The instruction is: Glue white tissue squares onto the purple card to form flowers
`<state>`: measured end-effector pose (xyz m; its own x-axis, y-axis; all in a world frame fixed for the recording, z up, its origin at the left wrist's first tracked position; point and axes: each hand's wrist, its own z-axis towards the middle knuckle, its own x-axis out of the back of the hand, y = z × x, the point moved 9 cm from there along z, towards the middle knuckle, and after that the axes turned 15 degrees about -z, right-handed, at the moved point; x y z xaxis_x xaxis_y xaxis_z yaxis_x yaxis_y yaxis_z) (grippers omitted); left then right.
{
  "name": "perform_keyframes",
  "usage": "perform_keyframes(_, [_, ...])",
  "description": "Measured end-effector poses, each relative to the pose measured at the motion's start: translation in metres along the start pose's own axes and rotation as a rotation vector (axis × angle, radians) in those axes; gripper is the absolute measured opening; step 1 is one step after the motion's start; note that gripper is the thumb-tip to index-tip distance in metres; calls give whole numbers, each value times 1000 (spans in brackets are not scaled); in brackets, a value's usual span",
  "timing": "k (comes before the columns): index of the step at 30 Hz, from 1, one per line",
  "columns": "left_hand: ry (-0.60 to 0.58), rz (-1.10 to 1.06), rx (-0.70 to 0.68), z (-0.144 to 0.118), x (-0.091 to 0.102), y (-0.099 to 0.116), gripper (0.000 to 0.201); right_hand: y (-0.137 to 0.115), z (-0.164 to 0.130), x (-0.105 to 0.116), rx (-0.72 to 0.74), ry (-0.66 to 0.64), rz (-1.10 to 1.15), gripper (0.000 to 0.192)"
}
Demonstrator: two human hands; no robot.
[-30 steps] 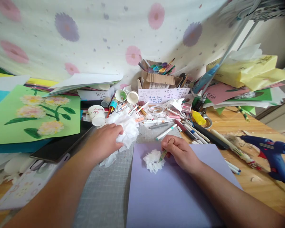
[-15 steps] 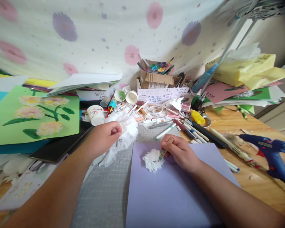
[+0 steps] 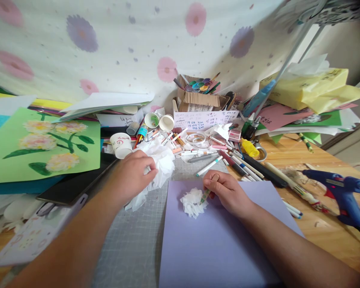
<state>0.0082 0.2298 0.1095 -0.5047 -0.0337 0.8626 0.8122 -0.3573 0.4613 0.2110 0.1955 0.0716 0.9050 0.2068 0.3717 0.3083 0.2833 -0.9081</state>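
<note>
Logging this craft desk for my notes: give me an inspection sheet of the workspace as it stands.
Surface: wooden table, grey cutting mat.
Job's things: lilac sheet bearing a white tissue tuft; tissue pile; pen.
Clutter: scattered markers, paper cups, cardboard box, paper stacks, green flower picture.
Hands: left hand pinches the tissue pile; right hand presses the pen into the tuft.
Cables: nothing seen.
Surroundings: flowered cloth, blue glue gun.

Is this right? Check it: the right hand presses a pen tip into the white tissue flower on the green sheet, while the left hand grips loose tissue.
Not quite. In the head view the right hand holds the pen at the white tissue flower on a lilac sheet, not green. The left hand does grip loose tissue.
</note>
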Motion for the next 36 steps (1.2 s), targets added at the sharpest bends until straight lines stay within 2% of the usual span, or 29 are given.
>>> perform_keyframes(3, [-49, 39, 38, -1, -13, 4, 25, 0, 0, 0, 6, -5, 18, 42])
perform_keyframes(6, [-77, 79, 53, -1, -22, 4, 12, -1, 0, 0, 10, -6, 19, 42])
perform_keyframes(9, [-77, 78, 39, 0, -23, 3, 14, -2, 0, 0, 17, -7, 21, 43])
perform_keyframes(12, [-13, 4, 29, -2, -15, 7, 13, -2, 0, 0, 24, -5, 15, 42])
perform_keyframes(15, [104, -185, -42, -8, -6, 27, 12, -2, 0, 0, 38, -5, -11, 40])
perform_keyframes(17, [121, -305, -151, -15, -8, 48, 13, -3, 0, 0, 59, -6, -40, 38])
perform_keyframes(20, [-25, -409, -270, -22, -26, 75, 14, -5, 1, 1, 80, -7, -67, 37])
perform_keyframes(22, [-140, -434, -273, -24, -40, 80, 14, -5, 1, 1, 77, -6, -61, 36])
perform_keyframes(25, [-191, -397, -219, -20, -47, 70, 14, -4, 1, 0, 61, -10, -55, 35])
perform_keyframes(31, [-9, -101, -26, -6, -21, 20, 11, -4, -1, -1, 59, -17, -66, 34])
perform_keyframes(33, [-29, -34, -46, -3, -21, 13, 20, -4, -1, 0, 67, -18, -63, 36])
perform_keyframes(36, [-91, 4, -124, -2, -29, 14, 33, -4, -1, 0, 79, -22, -61, 38])
